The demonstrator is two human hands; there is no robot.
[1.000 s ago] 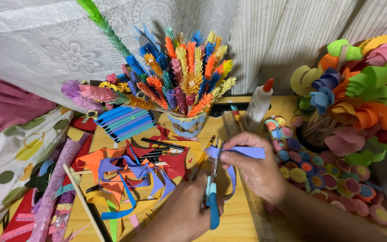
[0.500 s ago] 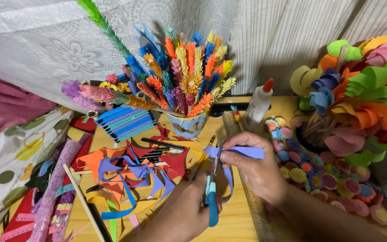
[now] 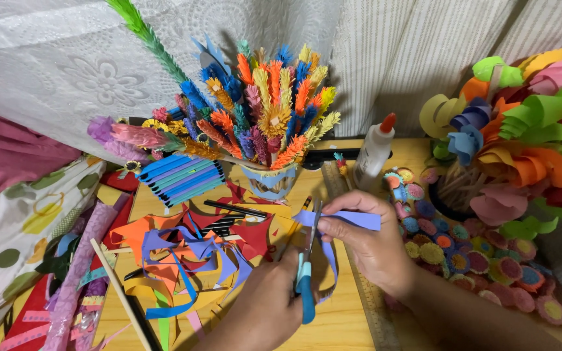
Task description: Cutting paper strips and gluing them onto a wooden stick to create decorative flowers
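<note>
— What are the hands doing?

— The left hand [image 3: 265,305] is closed around the blue plastic handles of a pair of scissors [image 3: 307,273], blades pointing up and away. The right hand [image 3: 369,244] pinches a strip of periwinkle-blue paper [image 3: 349,220] between thumb and fingers, holding it across the blades. The strip's loose tail curls down below the scissors.

— And where is that?

— Just above the wooden counter [image 3: 339,322], near its front edge. A ruler [image 3: 365,305] lies on the counter under the right wrist.

— What's around them?

— To the left, a tangled heap of orange, red, blue and yellow paper scraps [image 3: 183,260]. Behind it, a paper-wrapped cup of fringed paper flowers in many colours [image 3: 265,123]. A white glue bottle with an orange cap [image 3: 375,153] stands just right of the cup. Small round fringed paper discs [image 3: 463,250] lie scattered to the right, beside a big bunch of curled paper flowers [image 3: 521,143].
</note>
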